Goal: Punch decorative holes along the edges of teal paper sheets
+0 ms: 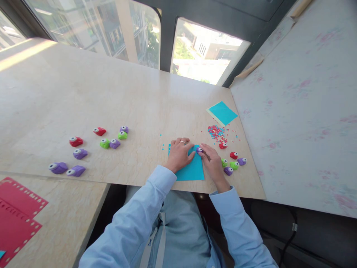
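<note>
A blue sheet of paper (191, 172) lies on the table in front of me. My left hand (180, 153) rests on top of it, palm down with the fingers somewhat spread, pressing on the sheet. At the sheet's upper right edge, my right hand (212, 160) is closed around a small purple craft punch (199, 149). Whether paper sits inside that punch is hidden by the fingers. Right of this hand stand more small punches: a green punch (234, 165), a red punch (234, 155) and a purple punch (228, 171) among them.
Red and blue paper bits (216, 133) lie heaped beyond my right hand, near a stack of blue sheets (223, 112). Several larger punches (80, 153) stand on the left. Red punched sheets (19, 203) lie on a lower-left surface. A flowered wall (301, 111) bounds the right.
</note>
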Demonstrator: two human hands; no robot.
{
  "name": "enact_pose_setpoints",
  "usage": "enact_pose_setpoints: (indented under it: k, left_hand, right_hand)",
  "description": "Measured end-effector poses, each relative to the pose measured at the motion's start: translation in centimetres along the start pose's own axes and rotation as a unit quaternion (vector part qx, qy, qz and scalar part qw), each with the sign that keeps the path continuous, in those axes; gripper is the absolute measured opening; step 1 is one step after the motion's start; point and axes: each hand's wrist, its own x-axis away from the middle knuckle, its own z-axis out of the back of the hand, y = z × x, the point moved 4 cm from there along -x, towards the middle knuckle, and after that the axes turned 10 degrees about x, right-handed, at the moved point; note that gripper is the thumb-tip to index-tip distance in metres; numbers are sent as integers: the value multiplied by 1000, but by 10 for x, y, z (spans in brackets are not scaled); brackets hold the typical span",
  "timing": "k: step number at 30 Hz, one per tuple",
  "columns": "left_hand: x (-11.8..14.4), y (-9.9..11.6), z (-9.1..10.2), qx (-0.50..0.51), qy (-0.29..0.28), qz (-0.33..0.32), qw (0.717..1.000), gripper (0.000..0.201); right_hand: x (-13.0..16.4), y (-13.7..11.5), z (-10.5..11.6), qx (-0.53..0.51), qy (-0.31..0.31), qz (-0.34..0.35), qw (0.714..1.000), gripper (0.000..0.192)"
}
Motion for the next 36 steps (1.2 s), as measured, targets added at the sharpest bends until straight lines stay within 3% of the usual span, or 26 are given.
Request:
enact_pose_setpoints:
  k: [7, 13, 18, 23, 29, 36]
  left_hand:
    - [0, -1, -1, -3, 3, -5, 1000, 25]
    - [0, -3, 0, 8, 15, -6, 1000, 30]
    - [-1, -3, -1, 8, 15, -9, 1000, 29]
    - [0, -3, -1, 11, 16, -11, 1000, 29]
    - [0, -3, -1, 15, 15, -8, 1000, 29]
    - [0, -3, 0, 23, 18, -10, 1000, 28]
  right_hand:
    - [-1, 2, -1, 3, -11, -2, 1000, 36]
    - [1, 4, 12, -39, -35, -32, 998, 51]
    - [-8, 3, 29, -19, -43, -15, 999, 41]
    - [-20, -8, 33, 26, -92, 11, 995, 33]
    - [-32, -7, 31, -23, -151, -102, 983, 29]
    - [-43, 7, 25, -115, -262, -245, 926, 31]
